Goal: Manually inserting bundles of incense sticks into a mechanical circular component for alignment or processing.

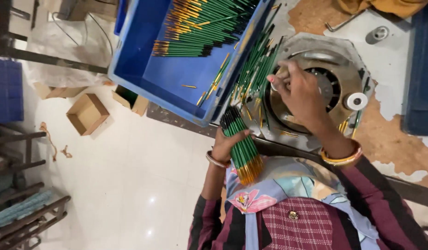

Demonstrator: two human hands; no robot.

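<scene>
My left hand (227, 144) grips a thick bundle of green pencils with gold ends (241, 146), held upright against the table edge. My right hand (297, 90) reaches onto a round metal machine (334, 78) and pinches a single green pencil at its rim. A loose pile of green pencils (255, 69) leans between the machine and a blue plastic crate (177, 78). More green pencils (200, 25) lie stacked in the crate's far end.
A worn worktable (389, 143) carries the machine, a white roller (357, 101), a metal disc (378, 33) and a bent rod (345, 22). Open cardboard boxes (87, 113) sit on the white floor at left. Dark metal frames (24, 217) stand at lower left.
</scene>
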